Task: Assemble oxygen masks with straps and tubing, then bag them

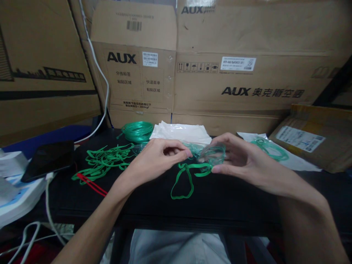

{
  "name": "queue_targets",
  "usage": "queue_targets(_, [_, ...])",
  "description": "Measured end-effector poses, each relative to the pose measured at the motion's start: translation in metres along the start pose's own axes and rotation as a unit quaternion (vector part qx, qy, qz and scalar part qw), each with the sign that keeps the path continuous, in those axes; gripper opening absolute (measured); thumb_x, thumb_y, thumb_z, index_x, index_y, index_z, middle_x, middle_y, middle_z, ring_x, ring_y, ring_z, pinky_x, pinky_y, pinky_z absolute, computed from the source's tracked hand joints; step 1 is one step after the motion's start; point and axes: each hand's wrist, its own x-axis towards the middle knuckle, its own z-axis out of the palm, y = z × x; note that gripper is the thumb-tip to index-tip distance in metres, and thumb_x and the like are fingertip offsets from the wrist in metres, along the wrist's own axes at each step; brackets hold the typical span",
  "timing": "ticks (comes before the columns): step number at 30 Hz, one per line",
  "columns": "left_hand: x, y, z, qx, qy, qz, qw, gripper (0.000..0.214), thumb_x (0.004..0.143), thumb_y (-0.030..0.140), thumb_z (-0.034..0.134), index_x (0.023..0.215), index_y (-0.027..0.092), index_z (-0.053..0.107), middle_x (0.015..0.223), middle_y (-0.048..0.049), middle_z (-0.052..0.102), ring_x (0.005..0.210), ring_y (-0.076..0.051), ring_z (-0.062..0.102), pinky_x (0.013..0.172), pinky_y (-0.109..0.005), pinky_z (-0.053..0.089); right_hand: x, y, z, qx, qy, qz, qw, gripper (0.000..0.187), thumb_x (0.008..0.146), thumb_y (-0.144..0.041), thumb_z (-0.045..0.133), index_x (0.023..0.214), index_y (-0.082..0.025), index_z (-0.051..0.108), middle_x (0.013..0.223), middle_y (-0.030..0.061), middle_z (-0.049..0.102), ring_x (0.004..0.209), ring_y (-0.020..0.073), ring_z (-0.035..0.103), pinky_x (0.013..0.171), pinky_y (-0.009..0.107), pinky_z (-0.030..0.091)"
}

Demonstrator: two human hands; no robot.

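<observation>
The clear mask (213, 154) is clamped in the right hand (242, 161) over the table's (247, 205) middle. The left hand (158, 159), just left of it, pinches its green strap (183, 183), which loops toward the near edge.

A clear plastic mask (212, 154) is being held just above the black table (247, 205), its green strap (183, 179) being trailed down in a loop.

Bare table (247, 205) is lying open along the near edge. Green straps (106, 161) are crowding the left, while the left hand (154, 161) and right hand (242, 161), closed on a clear mask (213, 154), are filling the middle. Cardboard boxes (220, 84) are walling off the back.
</observation>
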Motion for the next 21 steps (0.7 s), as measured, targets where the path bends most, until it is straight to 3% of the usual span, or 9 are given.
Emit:
queue_targets(8, [-0.0001,0.0015,0.0045,0.016,-0.002,0.018,1.0,0.015,0.088,0.023,0.067,0.086,0.017,0.08,0.074,0.0023,0.074,0.068,-0.011,0.06,0.063,-0.02,0.043,0.0004,-0.0048,0.0043,0.012,-0.011,0.02,1.0,0.035,0.08,-0.019,0.084,0.103,-0.025,0.059,0.092,-0.0049,0.066,0.086,0.0107,0.07,0.077,0.017,0.059])
queue_targets(21, [-0.0011,0.0076,0.0055,0.047,-0.006,0.037,0.998,0.014,0.083,0.013,0.065,0.079,0.017,0.078,0.068,0.0044,0.068,0.063,-0.009,0.057,0.059,-0.019,0.041,0.0019,-0.0051,0.0075,0.002,-0.018,0.02,1.0,0.035,0.078,-0.02,0.086,0.102,-0.026,0.06,0.093,-0.0044,0.067,0.089,0.0144,0.072,0.081,0.022,0.061])
